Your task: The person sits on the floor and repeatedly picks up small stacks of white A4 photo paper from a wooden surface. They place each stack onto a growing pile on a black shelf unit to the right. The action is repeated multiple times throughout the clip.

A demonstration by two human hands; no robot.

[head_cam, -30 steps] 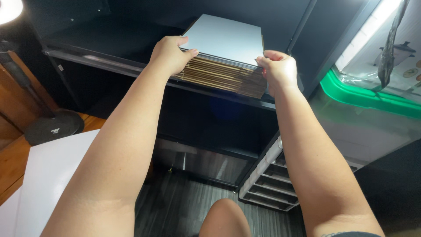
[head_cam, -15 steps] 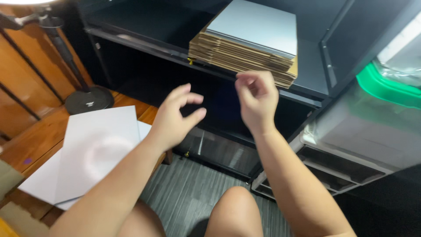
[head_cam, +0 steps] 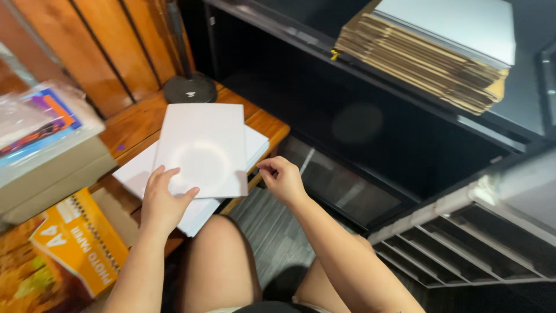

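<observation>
- Hands: left hand (head_cam: 165,200) lies flat, fingers spread, on the near-left corner of the top white sheet (head_cam: 202,150); grips nothing.
- Right hand (head_cam: 282,179) sits at the counter (head_cam: 263,123) edge, fingers curled narrow, tips touching or just beside the sheet's near-right corner; cannot tell if it pinches anything.
- Key relation: top white sheet lies straight ahead of both hands, long axis running away from the person, slightly tilted. Left hand is on it, right hand at its edge, so left is nearer.
- Sheet rests on a white stack (head_cam: 139,171) turned crosswise beneath it, on the wooden counter.
- Count: one top sheet, one white stack under it, exact sheets not countable.
- Cardboard stack (head_cam: 423,58), one, with a white board on top, on the black shelf (head_cam: 359,75) up right, well apart from the hands.
- Orange paper pack (head_cam: 81,243), one, near left; lamp base (head_cam: 190,88), one, behind the sheets.
</observation>
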